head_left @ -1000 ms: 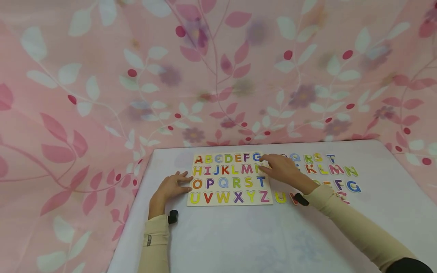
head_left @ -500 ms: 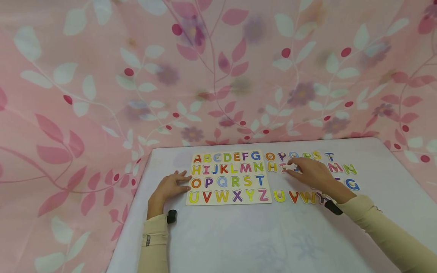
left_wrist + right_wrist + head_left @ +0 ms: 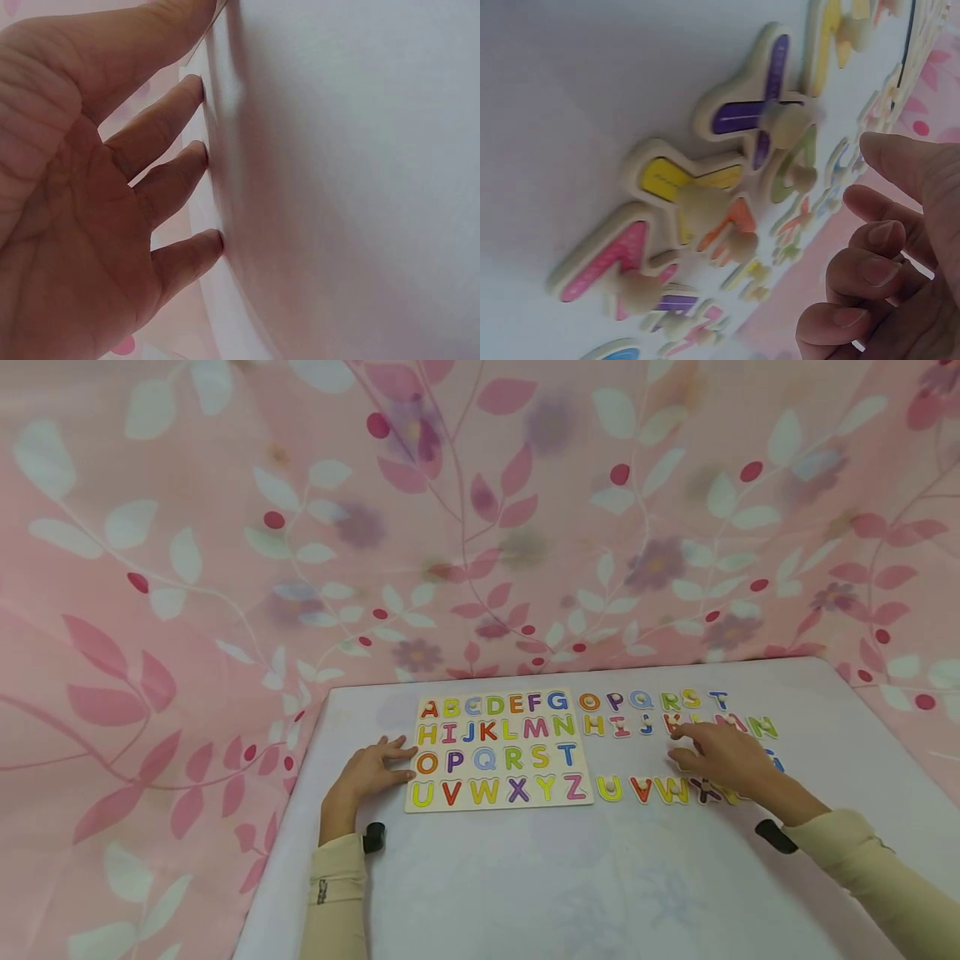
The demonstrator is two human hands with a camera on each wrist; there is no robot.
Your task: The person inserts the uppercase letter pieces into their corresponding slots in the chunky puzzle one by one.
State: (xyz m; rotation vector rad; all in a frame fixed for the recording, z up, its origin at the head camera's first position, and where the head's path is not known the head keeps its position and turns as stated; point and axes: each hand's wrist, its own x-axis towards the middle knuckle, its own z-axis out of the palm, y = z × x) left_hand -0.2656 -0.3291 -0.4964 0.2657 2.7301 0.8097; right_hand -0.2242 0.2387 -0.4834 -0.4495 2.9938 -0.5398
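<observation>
Your letter board (image 3: 495, 775) lies flat, a thin pale rectangle on the cloth-covered worktop (image 3: 487, 877); your left hand (image 3: 366, 772) has its fingers spread at the left edge. To the right lie chunky letter pieces (image 3: 610, 789) with wood-toned rims and round knobs. Your right hand (image 3: 735, 764), finger and thumb apart, is by the K (image 3: 672, 723), hiding pieces; contact is unclear. Your left thumb leaves the left wrist view. Your right hand has moved rightward, uncovering the J (image 3: 646, 724).
</observation>
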